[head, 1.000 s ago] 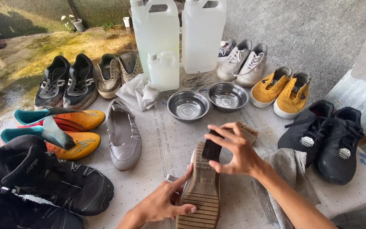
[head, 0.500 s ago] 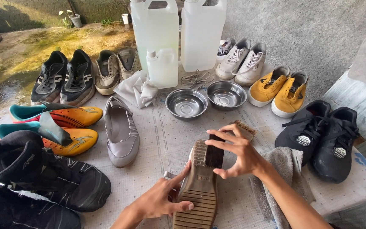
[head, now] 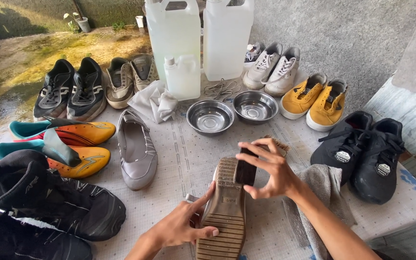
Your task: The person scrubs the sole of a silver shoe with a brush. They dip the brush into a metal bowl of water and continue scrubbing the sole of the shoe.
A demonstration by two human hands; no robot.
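Note:
A grey flat shoe [head: 225, 212] lies sole-up at the table's near edge, its ribbed tan sole facing me. My left hand [head: 181, 226] grips its side near the heel. My right hand [head: 268, 168] presses a dark brush [head: 247, 169] with tan bristles against the toe end of the sole. The matching grey flat shoe [head: 136, 150] rests upright to the left.
Two steel bowls [head: 210, 116] [head: 255, 106] sit mid-table behind the shoe, with three plastic jugs [head: 175, 38] beyond. A grey towel [head: 324, 190] lies under my right forearm. Black sneakers [head: 362, 151], yellow shoes [head: 315, 98], white sneakers [head: 271, 65], orange boots [head: 73, 139] and black shoes [head: 54, 202] ring the patterned tablecloth [head: 188, 149].
My right hand with the brush has shifted slightly along the toe end of the sole. The left hand keeps its grip on the shoe.

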